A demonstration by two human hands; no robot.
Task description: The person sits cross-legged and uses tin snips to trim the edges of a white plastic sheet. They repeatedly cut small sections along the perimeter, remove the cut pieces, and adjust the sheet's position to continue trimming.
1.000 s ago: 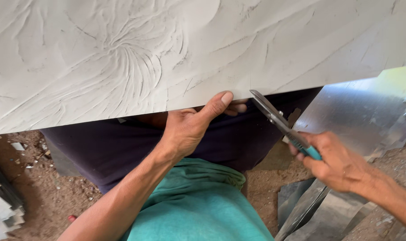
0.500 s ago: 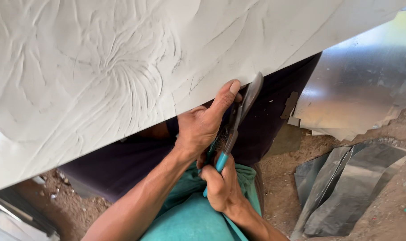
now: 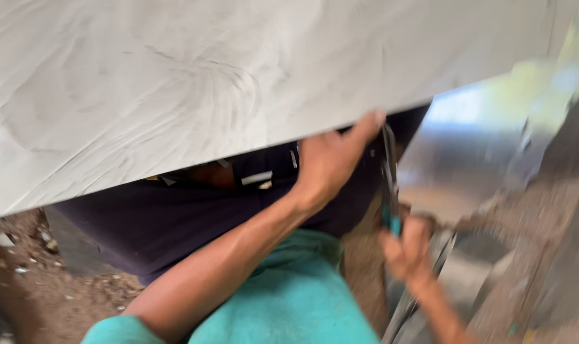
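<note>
A large pale grey metal sheet fills the upper part of the view, its lower edge running across the middle. My left hand grips that lower edge, thumb up against the sheet. Just right of it, my right hand is closed on the teal handles of metal shears, which point upward with the blades at the sheet's edge beside my left thumb. The picture is blurred by motion.
Dark trousers and a teal cloth lie below the sheet. More shiny metal sheets rest at the right. Brown dirt ground with small debris lies at the lower left.
My right hand has shifted with the shears from under my left hand out to its right, blades still pointing up at the sheet's edge. The view has swung and blurred.
</note>
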